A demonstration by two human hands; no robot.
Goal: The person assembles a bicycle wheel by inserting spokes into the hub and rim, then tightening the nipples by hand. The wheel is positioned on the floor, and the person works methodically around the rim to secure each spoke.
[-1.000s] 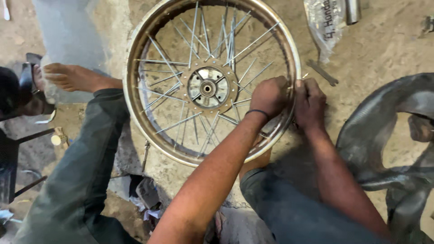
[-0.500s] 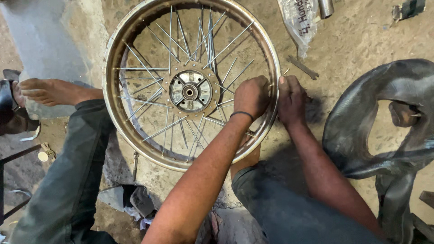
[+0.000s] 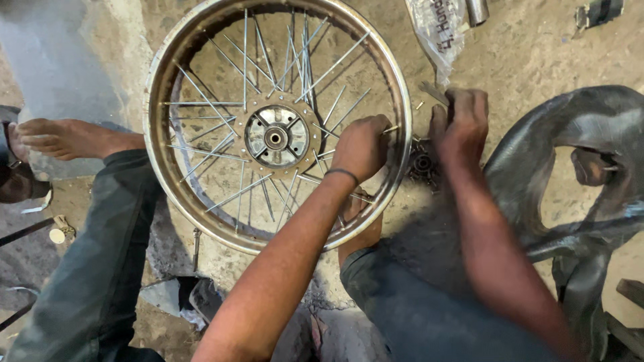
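Leftmost, our bare foot (image 3: 74, 137) rests on the concrete floor (image 3: 537, 53), toes toward the left edge, with our left leg in dark trousers (image 3: 100, 268) running down beside it. A small round metal piece (image 3: 58, 235) lies near that knee.

Next comes the spoked wheel rim (image 3: 155, 167), one only, lying flat on the floor between our legs. Its hub (image 3: 276, 137) sits at the centre, thin steel spokes fanning out to the rim; several look loose or crossed, and we cannot count them surely.

Our left hand (image 3: 362, 146) is inside the rim at its right side, fingers curled shut around a spoke end (image 3: 391, 129) just where it meets the rim. A dark band circles that wrist.

Our right hand (image 3: 461, 121) is just outside the rim, fingers bent downward over small parts on the floor; it is blurred, so we cannot tell whether it grips anything. Under it lies one small dark toothed part (image 3: 422, 164), and a flat metal tool (image 3: 433, 92) beside the fingers.

Judged step: seating a spoke at the rim while the other hand reaches for a small fitting. The next move would call for a fine pinch and steadying of the spoke.

Further right: one clear plastic bag (image 3: 439, 30), one metal cylinder (image 3: 477, 9), one small dark object (image 3: 599, 13) at the top edge, and one black rubber inner tube (image 3: 597, 134) slumped on the floor.
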